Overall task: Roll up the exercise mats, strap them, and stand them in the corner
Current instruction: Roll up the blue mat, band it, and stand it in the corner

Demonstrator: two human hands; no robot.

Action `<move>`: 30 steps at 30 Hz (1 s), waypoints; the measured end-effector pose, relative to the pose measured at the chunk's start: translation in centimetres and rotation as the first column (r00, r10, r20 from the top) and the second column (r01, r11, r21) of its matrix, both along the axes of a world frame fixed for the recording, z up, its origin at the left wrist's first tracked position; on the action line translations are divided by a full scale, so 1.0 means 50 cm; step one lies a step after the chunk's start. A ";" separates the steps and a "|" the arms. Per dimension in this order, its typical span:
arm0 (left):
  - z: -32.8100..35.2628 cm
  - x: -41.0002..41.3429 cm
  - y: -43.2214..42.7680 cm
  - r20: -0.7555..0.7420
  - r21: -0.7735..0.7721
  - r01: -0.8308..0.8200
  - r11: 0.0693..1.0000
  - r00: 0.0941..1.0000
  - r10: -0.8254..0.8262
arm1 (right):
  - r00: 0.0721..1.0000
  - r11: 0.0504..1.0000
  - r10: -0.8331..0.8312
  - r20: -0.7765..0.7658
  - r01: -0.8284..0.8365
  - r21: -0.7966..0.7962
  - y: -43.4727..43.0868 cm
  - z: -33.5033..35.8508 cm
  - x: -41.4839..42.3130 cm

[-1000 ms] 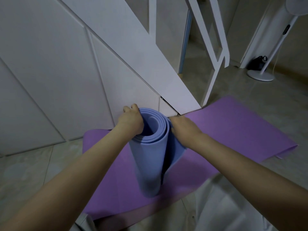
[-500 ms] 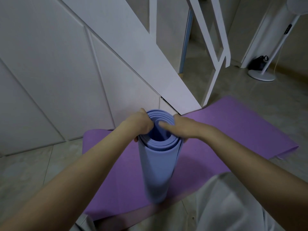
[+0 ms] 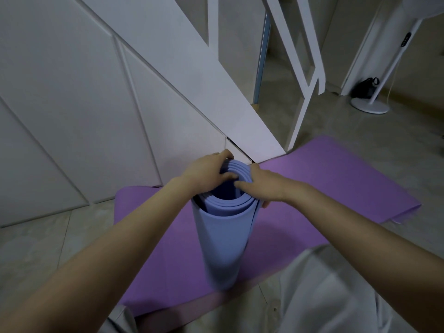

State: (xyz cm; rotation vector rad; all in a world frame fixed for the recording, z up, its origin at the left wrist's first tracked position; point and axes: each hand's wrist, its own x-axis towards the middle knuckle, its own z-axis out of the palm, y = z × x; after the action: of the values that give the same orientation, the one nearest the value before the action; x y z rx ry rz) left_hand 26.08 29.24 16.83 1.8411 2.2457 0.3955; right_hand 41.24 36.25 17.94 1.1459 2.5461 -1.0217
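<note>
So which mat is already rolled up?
The blue mat, standing on end; the purple mat under it lies flat, unrolled.

The right hand (image 3: 266, 186) is climbing from the side of the blue mat roll (image 3: 223, 241) onto its top rim, while the left hand (image 3: 206, 174) is sliding its fingers into the coils, and the roll's loose outer flap is closing.

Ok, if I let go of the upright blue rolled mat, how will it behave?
Likely to loosen: the blue rolled mat shows gapped layers at its top and no visible strap, with the left hand and right hand gripping the rim. Probably tippy too, tall and narrow on the soft purple mat.
</note>
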 end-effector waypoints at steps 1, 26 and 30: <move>-0.002 -0.002 0.000 -0.017 0.019 -0.005 1.000 1.000 0.005 | 0.999 0.998 0.000 -0.048 -0.003 -0.062 0.004 0.002 0.007; -0.004 0.023 -0.013 -0.047 0.050 0.024 0.998 0.999 -0.022 | 0.964 0.929 -0.180 -0.197 0.232 0.288 0.067 -0.045 0.062; -0.006 0.034 0.001 -0.053 0.043 -0.013 0.999 0.999 0.015 | 0.968 0.927 -0.182 -0.172 0.227 0.298 0.084 -0.036 0.080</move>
State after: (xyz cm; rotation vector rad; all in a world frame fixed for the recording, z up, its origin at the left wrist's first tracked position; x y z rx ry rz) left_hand 27.80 29.29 16.53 1.8793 2.3033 0.4051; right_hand 45.25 40.45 16.14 1.4998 2.8268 -0.7752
